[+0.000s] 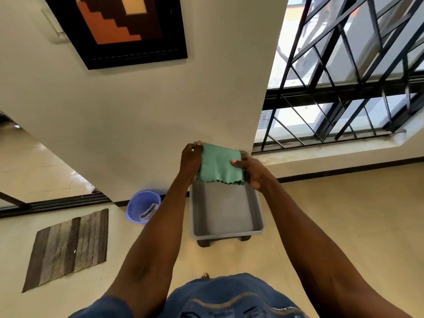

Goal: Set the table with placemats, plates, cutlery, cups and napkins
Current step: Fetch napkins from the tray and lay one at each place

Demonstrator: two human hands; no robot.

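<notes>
Held up in front of a cream wall [137,106]: a folded green woven cloth with a scalloped lower edge [218,165], directly above the far end of a shallow grey plastic tray [226,212]. Pinched at its top left corner by the left hand [191,158], fingers curled in a closed grip on the fabric. Gripped along its right edge by the right hand [251,172], thumb pressed across the front of the cloth. Set on dark feet on the beige tiled floor [321,214], the tray. Just left of the tray, against the wall, a round blue plastic bucket [143,206]. Farther left, flat on the floor, a brown striped woven mat [68,246]. Hung high on the wall, a dark-framed picture [119,28]. To the right, a window with black metal bars [344,88].
</notes>
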